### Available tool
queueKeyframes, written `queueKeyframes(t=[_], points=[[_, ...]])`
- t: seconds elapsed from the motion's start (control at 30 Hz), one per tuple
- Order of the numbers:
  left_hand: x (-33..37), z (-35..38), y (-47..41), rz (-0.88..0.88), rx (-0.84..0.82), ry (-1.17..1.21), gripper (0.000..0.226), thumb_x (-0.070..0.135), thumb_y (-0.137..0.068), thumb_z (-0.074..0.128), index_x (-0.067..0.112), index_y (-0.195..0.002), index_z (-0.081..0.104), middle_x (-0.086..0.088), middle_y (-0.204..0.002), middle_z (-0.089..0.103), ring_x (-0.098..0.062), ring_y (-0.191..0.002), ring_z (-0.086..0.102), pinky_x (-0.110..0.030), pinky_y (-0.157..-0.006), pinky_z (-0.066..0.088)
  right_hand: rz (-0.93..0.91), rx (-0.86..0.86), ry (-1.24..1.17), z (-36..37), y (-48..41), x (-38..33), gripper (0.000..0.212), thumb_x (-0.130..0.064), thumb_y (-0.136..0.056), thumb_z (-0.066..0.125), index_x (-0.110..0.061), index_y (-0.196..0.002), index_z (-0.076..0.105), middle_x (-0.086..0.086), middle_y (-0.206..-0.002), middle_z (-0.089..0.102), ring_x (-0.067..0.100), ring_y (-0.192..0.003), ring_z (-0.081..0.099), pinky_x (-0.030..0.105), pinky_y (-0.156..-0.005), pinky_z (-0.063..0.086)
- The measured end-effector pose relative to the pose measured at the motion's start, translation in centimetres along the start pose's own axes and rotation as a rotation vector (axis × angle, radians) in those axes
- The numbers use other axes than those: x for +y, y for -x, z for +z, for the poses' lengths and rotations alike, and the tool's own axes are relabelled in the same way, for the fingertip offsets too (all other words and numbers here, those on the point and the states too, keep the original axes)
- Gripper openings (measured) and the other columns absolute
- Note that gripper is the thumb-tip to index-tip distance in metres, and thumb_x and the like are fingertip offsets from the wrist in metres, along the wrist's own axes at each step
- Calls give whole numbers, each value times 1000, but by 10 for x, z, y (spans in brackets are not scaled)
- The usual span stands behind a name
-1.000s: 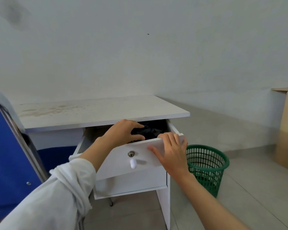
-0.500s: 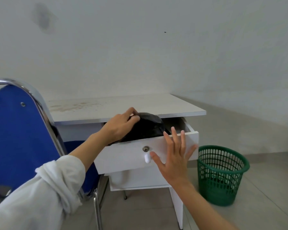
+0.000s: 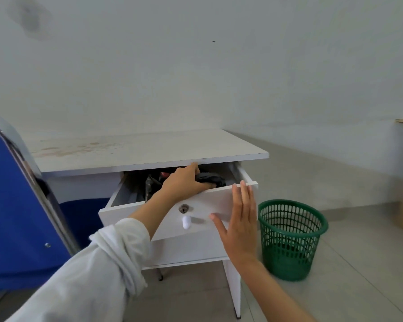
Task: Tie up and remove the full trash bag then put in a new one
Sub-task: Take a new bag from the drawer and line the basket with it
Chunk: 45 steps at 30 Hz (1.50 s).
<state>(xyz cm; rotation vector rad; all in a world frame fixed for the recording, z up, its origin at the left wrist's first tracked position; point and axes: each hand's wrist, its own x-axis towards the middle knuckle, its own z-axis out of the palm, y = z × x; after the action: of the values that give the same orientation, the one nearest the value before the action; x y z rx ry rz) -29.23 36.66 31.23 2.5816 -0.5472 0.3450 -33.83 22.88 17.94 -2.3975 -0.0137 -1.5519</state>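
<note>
The left hand (image 3: 184, 182) reaches into the open drawer (image 3: 149, 212) and closes its fingers around a black trash bag (image 3: 211, 178) lying inside. The right hand (image 3: 239, 219) is spread flat against the drawer front. A green bin (image 3: 291, 238) stands just right of that hand.

desk (image 3: 149, 149) 1 | drawer (image 3: 163, 214) 1 | bin (image 3: 291, 240) 1 | chair (image 3: 12, 205) 1 | hands (image 3: 184, 182) 2
</note>
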Motion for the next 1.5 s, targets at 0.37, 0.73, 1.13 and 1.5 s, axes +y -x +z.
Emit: queueKeyframes(t=[0.37, 0.73, 1.13, 1.5], points=[[6, -34, 6, 76, -228, 150, 18, 24, -96, 47, 20, -107, 61, 1, -112, 60, -17, -102, 54, -27, -89, 39, -35, -22, 59, -2, 2, 6, 80, -52, -89, 44, -6, -148, 17, 10, -156, 13, 27, -145, 12, 38, -119, 17], [1, -53, 48, -30, -149, 299, 43, 52, -74, 70, 21, -93, 47, 8, -85, 55, -11, -79, 51, -28, -72, 37, 64, -59, 21, 4, 8, -7, 76, -47, -91, 41, -8, -150, 13, 12, -157, 7, 29, -145, 7, 50, -115, 22], [-43, -94, 51, 132, 523, 151, 24, 9, -82, 68, 15, -99, 52, -2, -78, 61, -18, -71, 54, -22, -59, 39, 169, -86, -32, 16, 4, -35, 84, -62, -86, 35, -11, -149, 13, 17, -155, 8, 34, -143, 7, 58, -110, 20], [-66, -69, 70, -27, 161, -432, 91, 78, -64, 57, 29, -139, 41, 1, -106, 68, -20, -92, 64, -33, -75, 53, 137, -271, -242, 27, -30, -38, 82, -60, -89, 41, -20, -152, 7, 13, -156, -10, 30, -144, -8, 49, -114, 17]])
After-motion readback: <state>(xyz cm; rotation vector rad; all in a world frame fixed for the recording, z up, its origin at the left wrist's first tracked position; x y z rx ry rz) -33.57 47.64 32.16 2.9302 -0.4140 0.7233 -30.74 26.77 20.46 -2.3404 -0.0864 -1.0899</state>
